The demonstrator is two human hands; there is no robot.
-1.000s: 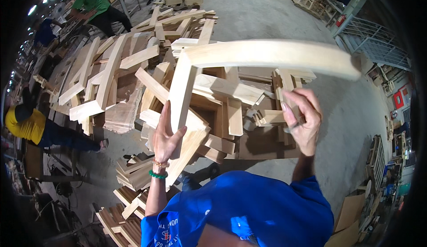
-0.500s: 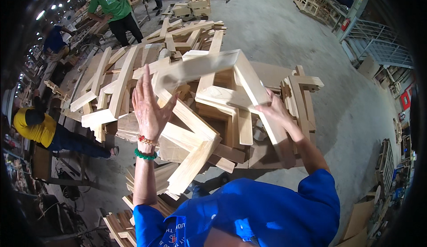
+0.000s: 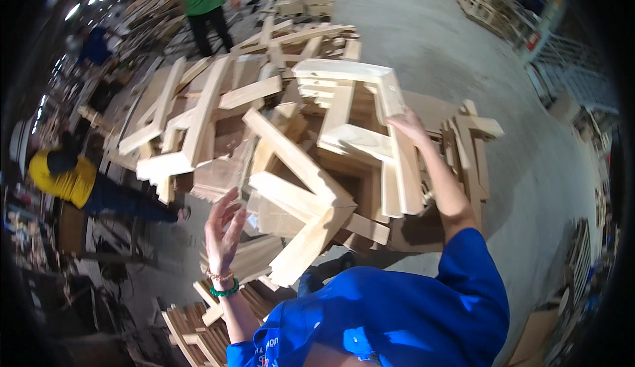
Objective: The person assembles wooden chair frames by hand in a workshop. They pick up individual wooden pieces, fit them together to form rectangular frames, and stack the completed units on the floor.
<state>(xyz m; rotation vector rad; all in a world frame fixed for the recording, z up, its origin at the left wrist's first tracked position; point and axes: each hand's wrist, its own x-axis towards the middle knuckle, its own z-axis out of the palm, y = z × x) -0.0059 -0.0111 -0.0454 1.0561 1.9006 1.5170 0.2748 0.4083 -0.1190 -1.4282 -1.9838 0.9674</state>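
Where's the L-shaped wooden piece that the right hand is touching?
In the head view, the L-shaped wooden piece is right of centre, with the right hand at its outer edge and stacked wooden pieces farther right.

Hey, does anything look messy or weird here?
Yes, the pile of wooden pieces looks messy: they lie crisscross, pointing different ways instead of lined up. One L-shaped piece juts out on the near side. I can't see anything clearly broken or spilled.

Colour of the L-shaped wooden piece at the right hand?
The wooden piece is pale cream, best in the head view.
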